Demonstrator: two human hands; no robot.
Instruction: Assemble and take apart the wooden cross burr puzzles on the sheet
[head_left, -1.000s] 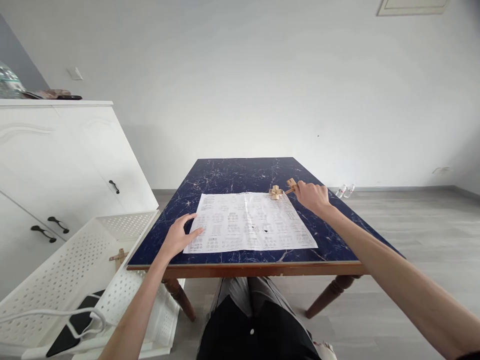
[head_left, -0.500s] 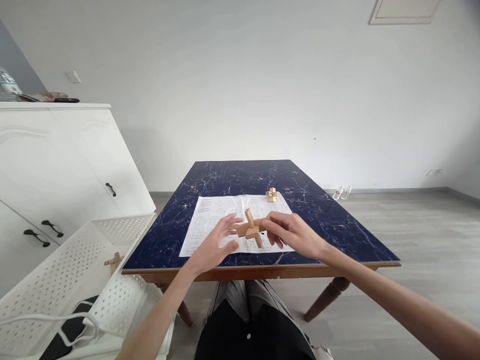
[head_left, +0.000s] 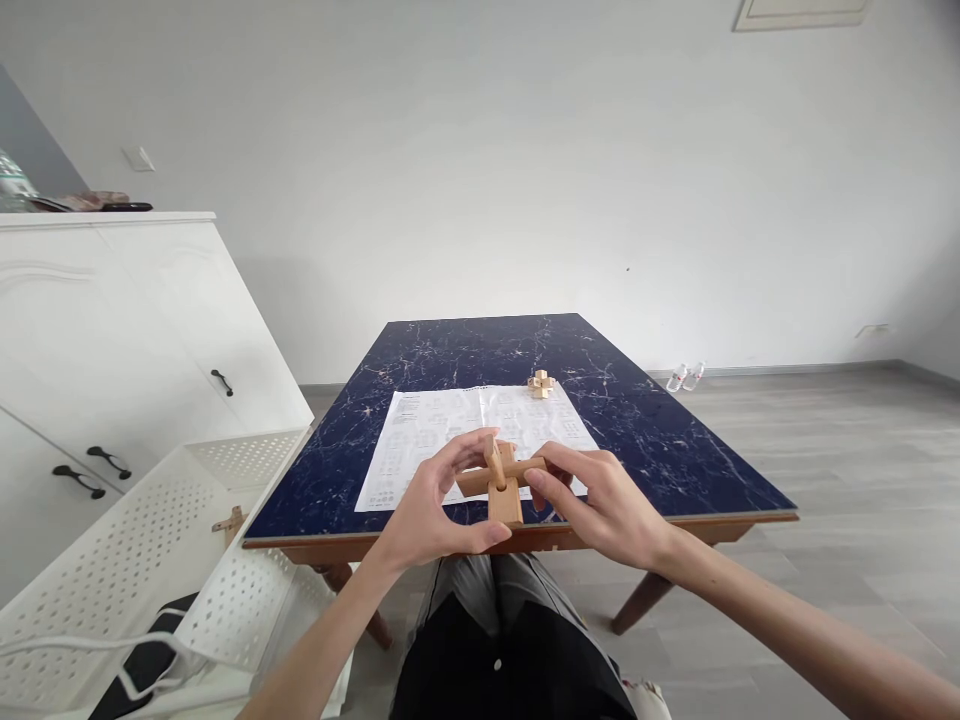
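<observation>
Between my two hands, just above the table's near edge, is a wooden interlocking puzzle (head_left: 504, 503) of bars crossing one another. My left hand (head_left: 431, 505) curves around its left side, the thumb at the near end of one bar and the fingertips by the far end. The thumb and fingers of my right hand (head_left: 592, 495) pinch the bar that points right. Under the hands lies a creased printed sheet (head_left: 420, 420) with rows of small diagrams, partly hidden by them. A second, smaller wooden puzzle (head_left: 541, 384) rests at the sheet's far right corner.
The sheet is on a dark blue marbled table (head_left: 480, 350). To the left, a white perforated basket (head_left: 142, 520) holds a wooden piece (head_left: 229, 522), a cable and a dark flat object. A white cabinet (head_left: 135, 310) stands behind it. Two bottles (head_left: 685, 377) are on the floor right.
My right hand has brought the wooden puzzle from the table's right side to the middle. My left hand has come off the sheet's left edge and closed on the puzzle, which has turned.
</observation>
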